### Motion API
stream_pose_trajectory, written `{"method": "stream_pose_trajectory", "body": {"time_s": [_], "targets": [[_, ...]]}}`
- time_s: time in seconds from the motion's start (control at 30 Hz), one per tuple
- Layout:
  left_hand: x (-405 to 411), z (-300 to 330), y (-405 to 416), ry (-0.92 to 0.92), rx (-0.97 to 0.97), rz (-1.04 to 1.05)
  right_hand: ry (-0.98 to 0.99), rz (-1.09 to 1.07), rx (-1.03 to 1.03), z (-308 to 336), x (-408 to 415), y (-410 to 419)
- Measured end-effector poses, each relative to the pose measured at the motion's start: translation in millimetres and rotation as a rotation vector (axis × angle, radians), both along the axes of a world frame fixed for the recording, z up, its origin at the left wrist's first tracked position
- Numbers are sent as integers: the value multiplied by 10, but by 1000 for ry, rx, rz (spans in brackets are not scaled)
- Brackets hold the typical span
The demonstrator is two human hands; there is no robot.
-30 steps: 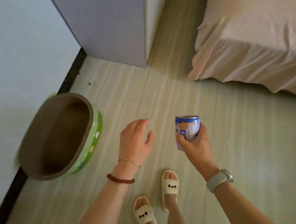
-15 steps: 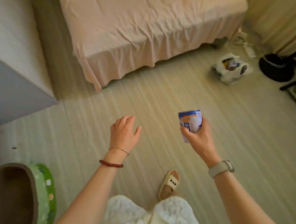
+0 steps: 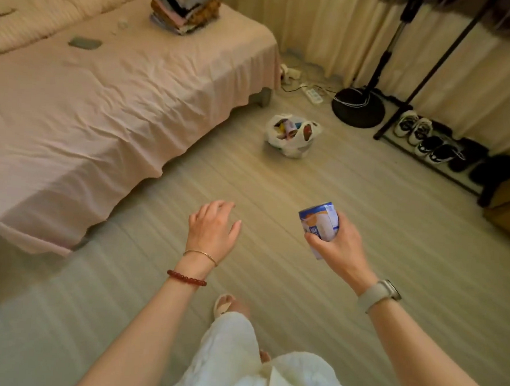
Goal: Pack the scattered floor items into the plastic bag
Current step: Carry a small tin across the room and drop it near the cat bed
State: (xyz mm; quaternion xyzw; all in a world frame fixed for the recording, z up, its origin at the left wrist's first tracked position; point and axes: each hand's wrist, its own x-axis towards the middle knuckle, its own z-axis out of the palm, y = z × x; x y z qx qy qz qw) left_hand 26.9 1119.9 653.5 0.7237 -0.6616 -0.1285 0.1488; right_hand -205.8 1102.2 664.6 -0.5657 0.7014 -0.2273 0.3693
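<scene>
The right hand (image 3: 338, 248) grips a blue can (image 3: 320, 223) at about 3 o'clock from the frame's middle, fingers curled round its lower half, the can tilted slightly left. The left hand (image 3: 212, 230) hangs in the air beside it at 9 o'clock from the can, fingers loose and spread, holding nothing. The plastic bag (image 3: 293, 135) sits open on the floor (image 3: 394, 231) at 12 o'clock, well apart from both hands, with items inside, near the bed's (image 3: 104, 94) corner.
</scene>
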Motion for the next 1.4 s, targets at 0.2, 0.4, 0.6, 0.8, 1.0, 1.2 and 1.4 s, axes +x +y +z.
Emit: {"method": "stream_pose_trajectory", "body": {"time_s": [0.2, 0.4, 0.6, 0.8, 1.0, 1.2, 1.4], "targets": [[-89, -208, -1444, 22, 64, -57, 4, -50, 32, -188, -60, -1200], [34, -200, -3165, 46, 136, -101, -1, -134, 115, -148, 110, -2764], [85, -251, -4545, 52, 228, -122, -74, -184, 172, -221, 199, -4043], [-23, -829, -5873, 105, 370, -121, -184, -273, 292, -769, 193, -5333], [-200, -2066, -7192, 112, 478, -141, -242, -381, 507, -2237, 211, -6692], [-488, -3630, -8143, 88, 525, -237, -362, -597, 670, -3786, 283, -7491], [-575, -4926, -8552, -119, 562, -483, -340, -749, 726, -4947, 439, -7709]]}}
